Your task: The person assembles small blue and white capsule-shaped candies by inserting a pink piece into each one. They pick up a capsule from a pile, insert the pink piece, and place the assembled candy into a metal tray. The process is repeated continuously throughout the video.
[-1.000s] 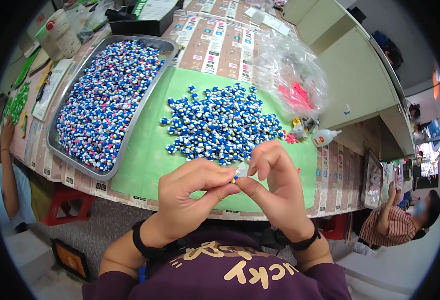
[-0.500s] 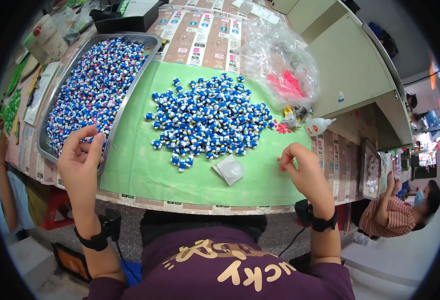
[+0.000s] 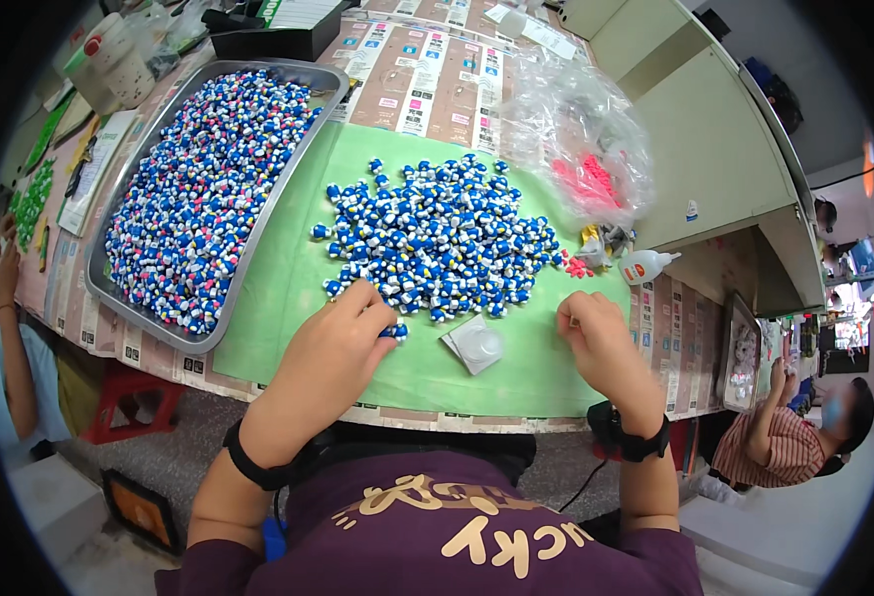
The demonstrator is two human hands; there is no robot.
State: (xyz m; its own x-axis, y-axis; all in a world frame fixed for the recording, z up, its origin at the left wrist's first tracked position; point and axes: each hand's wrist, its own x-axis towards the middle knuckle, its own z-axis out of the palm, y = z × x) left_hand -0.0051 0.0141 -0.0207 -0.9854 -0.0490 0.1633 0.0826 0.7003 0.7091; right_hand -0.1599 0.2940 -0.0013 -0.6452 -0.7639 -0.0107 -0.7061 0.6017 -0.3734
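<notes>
On the green mat (image 3: 278,338) lies a heap of small blue-and-white figures (image 3: 447,233) with bits of yellow. My left hand (image 3: 332,353) is at the heap's near left edge, its fingers closed on a small blue-and-white figure (image 3: 398,331). To the right of the heap, my right hand (image 3: 601,338) hovers over the mat with thumb and fingers pinched together; what they hold, if anything, is too small to make out. Between the hands rests a small round clear dish (image 3: 478,345) on a pale square base. Loose pink pieces (image 3: 578,268) lie beyond my right hand.
A metal tray (image 3: 198,343) full of similar figures stands at the left. At the far right are a white squeeze bottle (image 3: 647,265), a clear plastic bag (image 3: 581,109) with pink pieces inside, and a grey cabinet (image 3: 725,129). A person in a striped top (image 3: 767,445) sits at the right.
My left hand has moved right from beside the tray to the near edge of the heap and closed on a figure. My right hand stays near its place; the pink bits at its fingertips no longer show.
</notes>
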